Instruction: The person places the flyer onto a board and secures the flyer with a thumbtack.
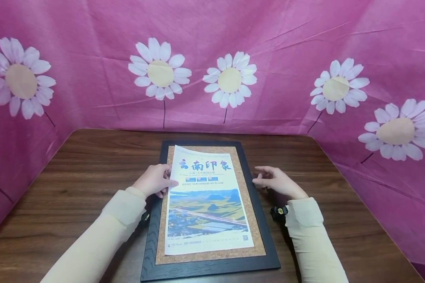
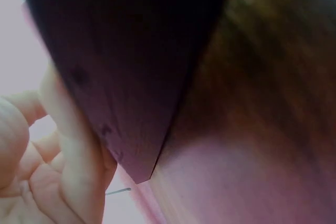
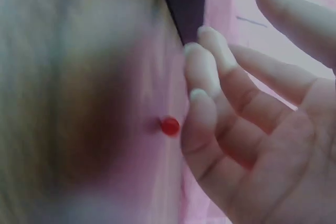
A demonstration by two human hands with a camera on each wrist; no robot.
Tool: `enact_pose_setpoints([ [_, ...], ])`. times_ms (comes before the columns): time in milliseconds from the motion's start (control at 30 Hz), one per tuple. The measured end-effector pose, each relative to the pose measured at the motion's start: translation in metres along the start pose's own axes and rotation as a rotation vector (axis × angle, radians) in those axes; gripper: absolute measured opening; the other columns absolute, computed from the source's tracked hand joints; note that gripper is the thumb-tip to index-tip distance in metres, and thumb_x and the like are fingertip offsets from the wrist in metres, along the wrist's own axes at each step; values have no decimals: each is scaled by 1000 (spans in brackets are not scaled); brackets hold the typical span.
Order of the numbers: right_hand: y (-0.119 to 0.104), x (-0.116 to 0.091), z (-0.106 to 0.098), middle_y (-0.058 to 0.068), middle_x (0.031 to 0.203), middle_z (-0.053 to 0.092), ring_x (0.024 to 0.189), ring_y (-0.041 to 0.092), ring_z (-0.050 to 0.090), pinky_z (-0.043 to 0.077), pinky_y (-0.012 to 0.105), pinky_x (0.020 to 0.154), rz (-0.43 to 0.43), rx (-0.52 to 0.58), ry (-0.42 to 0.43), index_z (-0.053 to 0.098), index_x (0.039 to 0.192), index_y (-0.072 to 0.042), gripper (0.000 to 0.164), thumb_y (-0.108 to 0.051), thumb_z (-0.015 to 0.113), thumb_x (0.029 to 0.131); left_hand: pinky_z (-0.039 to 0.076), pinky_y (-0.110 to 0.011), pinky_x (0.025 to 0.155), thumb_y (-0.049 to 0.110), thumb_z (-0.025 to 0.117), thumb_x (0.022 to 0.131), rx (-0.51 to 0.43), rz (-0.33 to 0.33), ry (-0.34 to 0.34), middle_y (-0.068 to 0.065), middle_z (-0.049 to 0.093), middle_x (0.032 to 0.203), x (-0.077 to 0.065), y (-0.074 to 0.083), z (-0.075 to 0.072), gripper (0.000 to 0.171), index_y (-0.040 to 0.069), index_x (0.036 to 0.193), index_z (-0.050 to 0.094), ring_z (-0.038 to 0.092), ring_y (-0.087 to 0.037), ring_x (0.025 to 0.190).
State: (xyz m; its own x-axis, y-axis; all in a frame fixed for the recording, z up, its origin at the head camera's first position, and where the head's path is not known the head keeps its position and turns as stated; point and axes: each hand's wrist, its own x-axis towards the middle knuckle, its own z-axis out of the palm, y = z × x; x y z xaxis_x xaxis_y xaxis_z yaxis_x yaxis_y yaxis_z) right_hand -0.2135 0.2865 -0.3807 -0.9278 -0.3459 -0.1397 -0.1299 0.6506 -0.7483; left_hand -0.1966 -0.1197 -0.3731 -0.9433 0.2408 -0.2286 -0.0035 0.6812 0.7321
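A printed poster with Chinese lettering and a landscape picture lies on a cork board in a black frame. My left hand pinches the poster's left edge, thumb on top, with its fingers over the frame's left side. Near that hand the poster's upper left corner curls up a little. In the left wrist view, the fingers lie along the frame. To the right of the frame my right hand is held with loosely bent fingers and nothing in them. A red push pin sits close by its fingertips.
The board lies on a brown wooden table. Pink cloth with large white daisies hangs around the back and both sides. A small black device is strapped at the right wrist.
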Motion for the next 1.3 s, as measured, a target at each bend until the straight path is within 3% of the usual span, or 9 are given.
enact_pose_setpoints([
  [167,1,-5,-12,17,102,62,84,23,63,55,32,69,44,28,127,45,142,7,58,-23,65,97,56,-29,50,17,73,90,24,8,8,-11,61,81,2,-2,1,25,0,103,58,60,-17,60],
  [367,5,-11,-24,22,111,63,85,23,64,54,32,68,120,8,206,47,141,4,54,-27,61,99,52,-29,53,19,76,87,71,-6,21,-9,57,82,0,-3,-1,28,3,99,56,57,-19,64],
  [600,12,-9,-24,23,109,68,80,15,62,54,30,69,210,24,127,46,138,10,55,-28,59,100,38,-29,61,25,75,88,189,39,68,-5,53,76,-2,-5,-3,23,7,85,61,48,-18,69],
  [933,18,-10,-20,13,98,66,79,16,57,52,31,68,227,-17,62,55,126,11,45,-22,64,97,35,-28,58,26,74,88,219,58,62,-1,49,68,-2,-3,-4,26,9,76,59,45,-16,63],
  [1067,18,-8,-16,11,93,66,77,17,57,51,31,66,230,-35,69,58,123,10,41,-20,65,96,39,-30,61,27,74,88,219,27,60,-6,57,79,-3,-1,-5,27,5,90,59,49,-19,69],
  [1200,17,-8,-12,11,91,66,75,17,55,49,31,64,247,-59,88,60,118,9,36,-19,65,96,47,-37,74,33,74,88,175,-10,38,-16,64,104,-6,-2,-7,49,1,117,51,57,-24,85],
  [1300,16,-9,-10,10,88,63,74,19,54,48,31,63,268,-78,106,61,115,7,33,-19,66,95,49,-41,78,38,74,88,131,-23,15,-18,62,107,-9,-6,-10,62,0,128,45,57,-25,89],
])
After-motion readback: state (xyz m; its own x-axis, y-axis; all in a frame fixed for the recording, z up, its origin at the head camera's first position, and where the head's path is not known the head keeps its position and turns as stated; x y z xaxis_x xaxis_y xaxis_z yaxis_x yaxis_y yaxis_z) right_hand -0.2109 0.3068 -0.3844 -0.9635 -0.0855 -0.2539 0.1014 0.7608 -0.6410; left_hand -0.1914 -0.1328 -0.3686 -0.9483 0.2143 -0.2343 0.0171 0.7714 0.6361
